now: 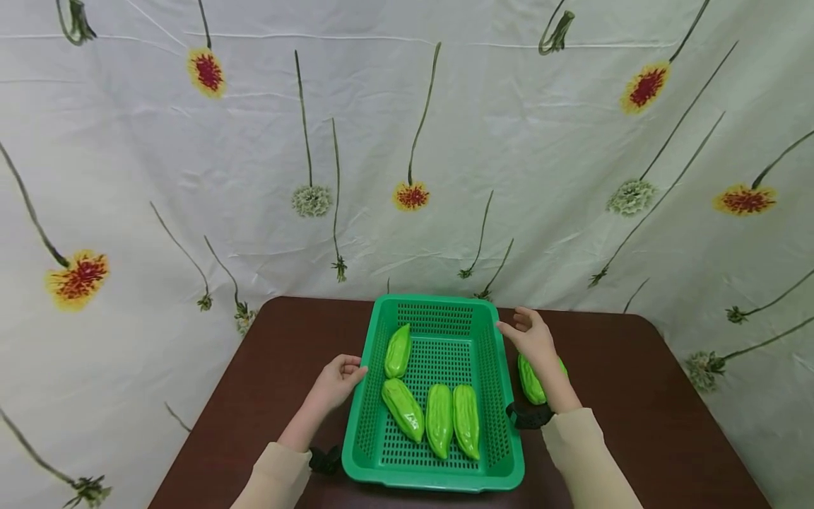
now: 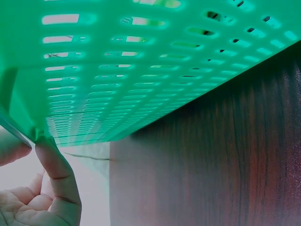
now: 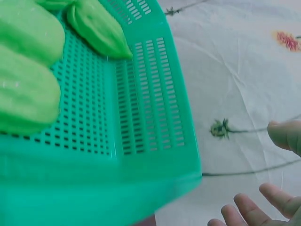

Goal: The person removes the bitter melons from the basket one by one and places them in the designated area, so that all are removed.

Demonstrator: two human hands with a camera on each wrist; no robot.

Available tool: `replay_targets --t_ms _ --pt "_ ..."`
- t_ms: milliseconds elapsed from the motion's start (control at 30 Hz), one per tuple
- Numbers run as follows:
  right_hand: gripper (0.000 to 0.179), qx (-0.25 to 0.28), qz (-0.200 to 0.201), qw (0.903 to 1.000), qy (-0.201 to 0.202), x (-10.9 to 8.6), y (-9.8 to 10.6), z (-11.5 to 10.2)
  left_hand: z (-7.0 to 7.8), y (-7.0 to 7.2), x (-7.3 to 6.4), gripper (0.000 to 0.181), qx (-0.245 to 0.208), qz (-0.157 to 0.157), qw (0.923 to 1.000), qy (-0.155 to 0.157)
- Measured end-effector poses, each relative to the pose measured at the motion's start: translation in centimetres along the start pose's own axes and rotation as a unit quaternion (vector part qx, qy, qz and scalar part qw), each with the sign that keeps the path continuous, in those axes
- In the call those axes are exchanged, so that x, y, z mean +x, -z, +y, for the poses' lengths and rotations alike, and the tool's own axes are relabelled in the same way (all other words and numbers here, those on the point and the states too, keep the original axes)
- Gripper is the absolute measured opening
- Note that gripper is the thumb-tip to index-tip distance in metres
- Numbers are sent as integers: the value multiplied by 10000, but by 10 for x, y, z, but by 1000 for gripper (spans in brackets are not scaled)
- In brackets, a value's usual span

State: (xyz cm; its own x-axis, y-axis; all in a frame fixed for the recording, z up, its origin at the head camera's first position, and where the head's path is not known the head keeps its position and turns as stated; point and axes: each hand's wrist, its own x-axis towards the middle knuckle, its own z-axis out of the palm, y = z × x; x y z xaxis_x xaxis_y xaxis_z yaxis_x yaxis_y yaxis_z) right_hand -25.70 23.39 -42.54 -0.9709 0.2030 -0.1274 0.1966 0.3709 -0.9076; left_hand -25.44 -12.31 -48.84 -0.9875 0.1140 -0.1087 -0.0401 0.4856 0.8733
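Note:
A green plastic basket (image 1: 432, 488) with slotted walls holds several bright green, ridged bitter gourds (image 1: 439, 420). At the basket's left rim, my left hand (image 1: 337, 382) pinches the edge between thumb and index finger; the left wrist view shows this grip from beside the slotted wall. My right hand (image 1: 530, 336) is near the far right corner of the basket. In the right wrist view, its thumb and fingers (image 3: 247, 207) are spread with nothing between them, apart from the rim. Another bitter gourd (image 1: 530, 382) lies outside the basket on the right, partly hidden by my right forearm.
The basket is over a dark brown wooden table (image 1: 636, 410) with rounded far corners. Behind the table's far edge hangs a white cloth (image 1: 369, 141) printed with flowers. Dark camera straps (image 1: 531, 416) are on both wrists.

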Motion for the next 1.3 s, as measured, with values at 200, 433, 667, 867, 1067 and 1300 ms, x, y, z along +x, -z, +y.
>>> replay_targets --t_ms 200,433,667,867,1067,1300 --pt "69 -51 -31 9999 85 4 -18 -8 1 0 -1 31 -3 4 10000 -2" --pt "72 -38 -134 9997 217 9 -46 -9 1 0 0 32 23 -37 10000 45" --pt "70 110 -318 9993 191 8 -79 -11 0 -1 1 33 66 -43 9999 81" --pt "68 45 -415 9989 223 7 -105 -15 -1 -1 2 33 44 -25 10000 65" --pt "67 -74 -529 9983 212 6 -129 -17 0 1 4 32 59 -47 10000 46" --pt "71 -91 -678 9976 145 6 -152 -14 1 0 4 33 45 -61 9999 83"
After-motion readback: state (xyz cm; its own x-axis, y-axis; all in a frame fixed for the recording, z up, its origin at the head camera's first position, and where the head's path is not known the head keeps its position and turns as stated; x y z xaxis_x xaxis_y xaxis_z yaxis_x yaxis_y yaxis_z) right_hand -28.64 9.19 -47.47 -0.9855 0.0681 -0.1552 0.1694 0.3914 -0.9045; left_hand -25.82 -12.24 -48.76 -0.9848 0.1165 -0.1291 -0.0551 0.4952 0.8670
